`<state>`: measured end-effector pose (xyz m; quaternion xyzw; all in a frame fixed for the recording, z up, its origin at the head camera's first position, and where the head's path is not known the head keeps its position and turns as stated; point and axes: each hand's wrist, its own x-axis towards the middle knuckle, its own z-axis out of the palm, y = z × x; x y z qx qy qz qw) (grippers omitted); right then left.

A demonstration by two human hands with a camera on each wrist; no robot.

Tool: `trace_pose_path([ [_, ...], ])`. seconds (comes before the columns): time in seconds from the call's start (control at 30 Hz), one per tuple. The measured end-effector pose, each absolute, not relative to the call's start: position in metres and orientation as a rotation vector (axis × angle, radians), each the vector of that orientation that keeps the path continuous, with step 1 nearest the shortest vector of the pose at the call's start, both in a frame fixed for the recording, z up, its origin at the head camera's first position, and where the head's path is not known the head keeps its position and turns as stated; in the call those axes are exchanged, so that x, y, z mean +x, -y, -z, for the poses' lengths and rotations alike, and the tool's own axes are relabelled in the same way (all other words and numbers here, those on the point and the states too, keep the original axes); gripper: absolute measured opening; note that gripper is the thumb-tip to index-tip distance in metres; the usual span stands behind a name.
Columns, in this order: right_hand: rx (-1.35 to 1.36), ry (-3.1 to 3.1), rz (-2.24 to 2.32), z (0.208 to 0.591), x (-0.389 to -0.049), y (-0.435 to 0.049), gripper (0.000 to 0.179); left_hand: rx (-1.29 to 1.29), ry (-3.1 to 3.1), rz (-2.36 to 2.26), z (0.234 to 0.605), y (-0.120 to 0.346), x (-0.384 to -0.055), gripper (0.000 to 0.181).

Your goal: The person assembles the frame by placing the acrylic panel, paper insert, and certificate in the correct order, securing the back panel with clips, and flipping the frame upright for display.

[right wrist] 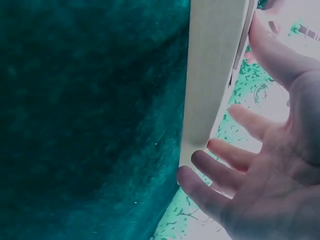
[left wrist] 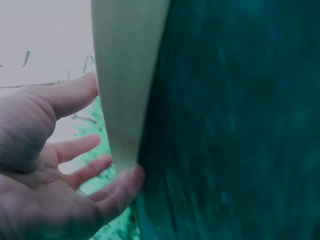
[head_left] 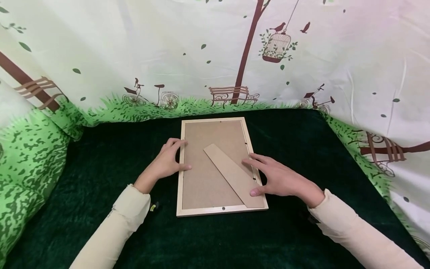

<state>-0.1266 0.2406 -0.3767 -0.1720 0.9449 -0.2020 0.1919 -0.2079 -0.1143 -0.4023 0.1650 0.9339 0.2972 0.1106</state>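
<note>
In the head view a picture frame (head_left: pixel 205 186) with a pale wooden rim lies back side up on dark green cloth. Its brown backboard carries a tapered stand leg (head_left: pixel 231 173), lying flat and slanting to the lower right. My left hand (head_left: pixel 165 158) is at the left rim, its thumb over the edge of the back. Over the right rim is my right hand (head_left: pixel 280 175), fingers spread and thumb on the leg's lower part. Both wrist views show loosely extended fingers beside the rim's side, the left one (left wrist: pixel 132 85) and the right one (right wrist: pixel 207 75).
Dark green cloth (head_left: pixel 215 243) covers the table. A white printed curtain (head_left: pixel 151 48) rises behind and along both sides. A small dark object with a yellow-green part (head_left: pixel 153 206) is beside the left sleeve. Small dark fasteners sit along the frame's inner rim.
</note>
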Motion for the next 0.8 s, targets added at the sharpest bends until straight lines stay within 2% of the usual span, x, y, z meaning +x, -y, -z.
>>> trace_pose_path([
  [0.27,-0.465,-2.631,0.656,0.383,-0.124,-0.25,0.098,0.36,-2.684,-0.97,0.407,0.121,-0.226,0.082],
  [0.8,-0.438,-2.631,0.69,0.392,-0.127,-0.251,0.103,0.109,-2.523,-1.215,0.413,0.12,-0.229,0.074],
])
